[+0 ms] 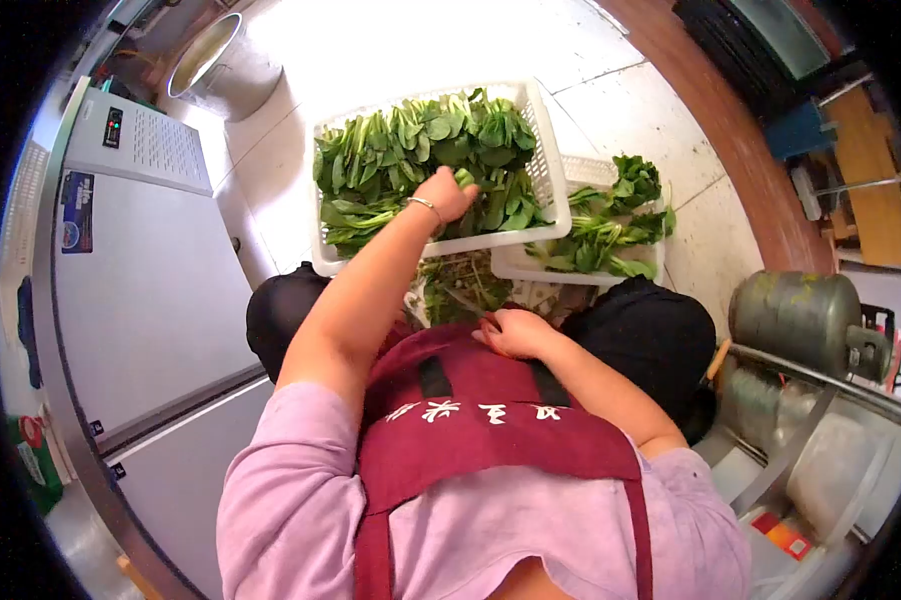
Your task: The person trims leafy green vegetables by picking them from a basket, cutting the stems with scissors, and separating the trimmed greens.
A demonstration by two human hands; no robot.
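My left hand (447, 196), with a bracelet at the wrist, reaches over a large white plastic basket (555, 160). Its fingers are closed around the pale stem end of a leafy green (463, 178). Rows of leafy greens (400, 140) fill this basket, stems and leaves lying side by side. Close to my lap, my right hand (515, 332) grips red-handled scissors (488, 326); the blades point up and left and are partly hard to make out. Beneath them lies a pile of leaf trimmings (460, 285) between my knees.
A smaller white basket (580, 275) with loose greens (610, 230) sits right of the large one. A metal pot (225, 70) stands at the upper left. A grey cabinet (155, 290) flanks my left side. A gas cylinder (795, 318) and metal rack (820, 380) are on my right.
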